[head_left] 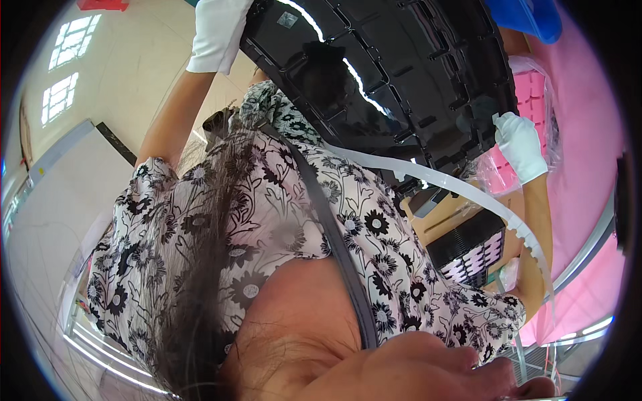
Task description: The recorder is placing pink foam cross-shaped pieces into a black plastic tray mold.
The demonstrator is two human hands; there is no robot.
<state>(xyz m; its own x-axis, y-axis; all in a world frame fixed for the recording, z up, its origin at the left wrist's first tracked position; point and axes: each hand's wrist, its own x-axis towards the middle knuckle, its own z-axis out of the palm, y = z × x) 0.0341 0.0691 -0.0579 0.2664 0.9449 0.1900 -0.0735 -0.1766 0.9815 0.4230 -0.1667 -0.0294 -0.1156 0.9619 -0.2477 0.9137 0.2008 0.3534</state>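
A large glossy black plastic panel [374, 73], with ribs and small clips on its surface, is held up tilted in front of my body. My left hand [219, 37], in a white glove, grips its left edge; the fingertips are hidden by the panel and the frame's upper edge. On the opposite side my right hand [520, 146], also white-gloved, has its thumb and fingers closed on the right edge. A curved white notched strip [461, 185] runs below the panel, passing in front of my right forearm.
Beyond my right hand lie pink trays [530, 100] in clear plastic and a pink sheet [582, 134]. A blue plastic item [535, 19] is at the upper right. Under the panel are cardboard [448, 220] and a black tray stack [468, 244]. A white board-like surface [67, 200] stands left.
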